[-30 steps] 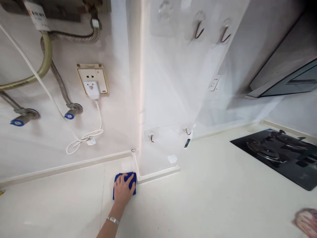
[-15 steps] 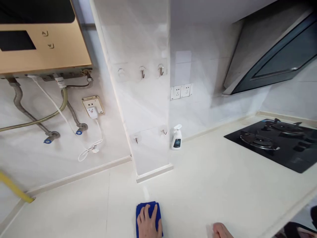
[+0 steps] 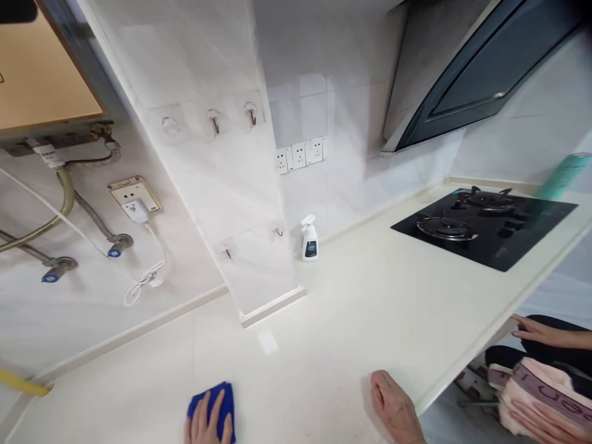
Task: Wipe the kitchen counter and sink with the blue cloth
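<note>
My left hand (image 3: pixel 208 425) lies on a folded blue cloth (image 3: pixel 226 407) at the bottom of the view, fingers spread over it, pressing it against the white countertop (image 3: pixel 319 345). Part of that hand is cut off by the lower edge. My right hand (image 3: pixel 393 407) rests as a fist on the countertop near its front edge, with nothing visible in it. Farther back, a white spray bottle (image 3: pixel 309 239) stands upright beside the tiled pillar (image 3: pixel 222 185), apart from both hands.
A black gas hob (image 3: pixel 481 225) is set into the counter at right, under a range hood (image 3: pixel 462 80). A green bottle-like object (image 3: pixel 562 176) stands behind it. Another person's hand (image 3: pixel 541 333) shows at lower right. A water heater (image 3: pixel 46 74) with pipes hangs at left.
My left hand and the blue cloth have moved left along the countertop. My right fist shows more fully. The view has shifted right, bringing in the other person's hand and the green object.
</note>
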`<state>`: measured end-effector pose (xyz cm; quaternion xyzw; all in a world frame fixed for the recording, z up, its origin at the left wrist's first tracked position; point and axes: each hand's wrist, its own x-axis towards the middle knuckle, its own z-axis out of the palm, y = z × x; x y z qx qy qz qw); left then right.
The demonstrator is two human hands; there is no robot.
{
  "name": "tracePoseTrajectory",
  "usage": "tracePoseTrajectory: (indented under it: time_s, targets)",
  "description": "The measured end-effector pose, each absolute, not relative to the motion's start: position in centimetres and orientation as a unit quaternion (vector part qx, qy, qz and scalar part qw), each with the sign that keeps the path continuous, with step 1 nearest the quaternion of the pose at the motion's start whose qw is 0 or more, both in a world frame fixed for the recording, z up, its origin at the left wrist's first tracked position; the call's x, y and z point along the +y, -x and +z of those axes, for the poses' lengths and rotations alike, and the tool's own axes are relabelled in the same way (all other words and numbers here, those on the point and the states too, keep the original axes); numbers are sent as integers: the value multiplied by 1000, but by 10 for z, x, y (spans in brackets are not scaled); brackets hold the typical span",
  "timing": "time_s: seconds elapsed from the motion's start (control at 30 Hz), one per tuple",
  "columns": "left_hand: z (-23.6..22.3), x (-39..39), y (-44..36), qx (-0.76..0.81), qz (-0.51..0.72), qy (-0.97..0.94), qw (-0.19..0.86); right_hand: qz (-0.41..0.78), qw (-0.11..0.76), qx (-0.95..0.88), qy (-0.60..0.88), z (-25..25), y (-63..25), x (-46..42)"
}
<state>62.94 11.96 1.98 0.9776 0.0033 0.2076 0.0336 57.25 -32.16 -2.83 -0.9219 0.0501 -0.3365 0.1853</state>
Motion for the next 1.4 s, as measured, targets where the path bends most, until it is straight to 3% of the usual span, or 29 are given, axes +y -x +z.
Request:
tracePoseTrajectory:
  time_s: [0.23,0.47,0.67,0.8,1.1,1.4]
  targets:
    - [35,109,-641,119,206,-971,-4,-318,208,58,923,-28,-571,-323]
    - [6,16,-616,-119,202,-972,-6,-310,205,71,926,-19,-573,-321]
    - [26,-64,-704,-214,112,-964,114,-318,194,70,925,-19,-575,-321]
    - [42,-77,-754,-234,79,-959,138,-322,202,59,923,-21,-576,-323]
    - [44,26,-725,-168,64,-980,88,-287,213,68,932,-29,-568,-330]
    - [56,200,-589,194,59,-978,47,-293,238,40,925,-29,-562,-329]
